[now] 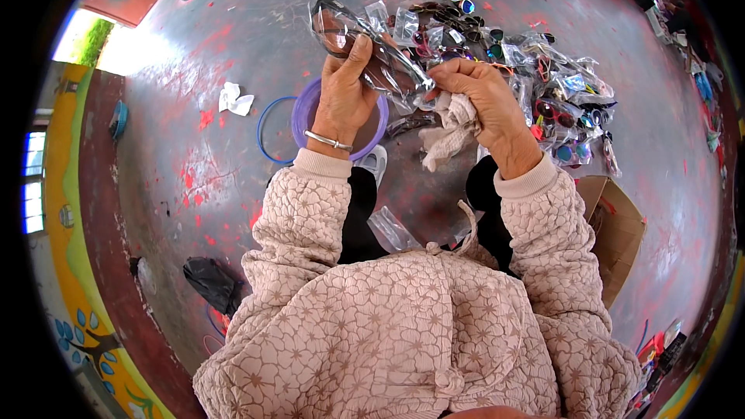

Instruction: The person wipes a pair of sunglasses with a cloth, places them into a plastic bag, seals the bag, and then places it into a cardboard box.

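Note:
A pair of dark sunglasses in a clear plastic sleeve (380, 62) is held up in front of me, slanting down to the right. My left hand (347, 97) grips it with the thumb across the front. At the sleeve's lower right end, my right hand (485, 105) pinches the plastic between thumb and fingertips. A pale crumpled cloth (450, 130) hangs from that same hand, tucked under its fingers. Below my left hand sits a purple-rimmed basin (301, 116), partly hidden by the wrist.
Many sunglasses, several in clear bags (543, 77), are spread on the floor ahead and right. An opened cardboard box (625, 229) stands by my right elbow. A blue hoop (264, 136), a white crumpled paper (235, 99) and a black bag (211, 283) lie to the left.

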`<state>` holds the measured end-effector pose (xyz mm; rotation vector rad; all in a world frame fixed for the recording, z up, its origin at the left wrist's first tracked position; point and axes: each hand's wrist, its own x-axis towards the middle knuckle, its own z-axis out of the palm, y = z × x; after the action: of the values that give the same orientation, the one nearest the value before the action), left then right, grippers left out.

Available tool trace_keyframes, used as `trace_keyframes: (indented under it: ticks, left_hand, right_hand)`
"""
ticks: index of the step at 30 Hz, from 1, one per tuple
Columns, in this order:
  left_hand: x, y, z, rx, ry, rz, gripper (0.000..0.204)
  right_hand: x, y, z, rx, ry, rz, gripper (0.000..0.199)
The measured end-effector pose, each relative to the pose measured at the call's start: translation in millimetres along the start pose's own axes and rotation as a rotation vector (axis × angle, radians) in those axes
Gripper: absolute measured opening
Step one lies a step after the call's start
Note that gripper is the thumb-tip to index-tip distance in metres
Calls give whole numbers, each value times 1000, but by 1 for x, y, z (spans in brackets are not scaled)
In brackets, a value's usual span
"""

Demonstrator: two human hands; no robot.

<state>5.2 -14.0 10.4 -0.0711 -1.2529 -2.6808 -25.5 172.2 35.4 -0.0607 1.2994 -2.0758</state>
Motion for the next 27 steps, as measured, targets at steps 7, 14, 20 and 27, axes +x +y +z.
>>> trace_keyframes:
  ticks: [7,14,20,27]
  left_hand:
    - [-3,-1,17,-88,-129,-76,43]
    - [-2,-13,9,-165,86,-118,46]
    - [-4,-9,10,12,133,-64,29]
    - [-9,-1,19,148,-176,-91,55]
  right_hand:
    - [2,2,0,-502,236,-508,10]
    - [-5,16,18,-1193,232,-1135,20]
    - [-8,15,14,-827,205,-578,18]
    - [-1,1,-13,-1087,91,-467,11]
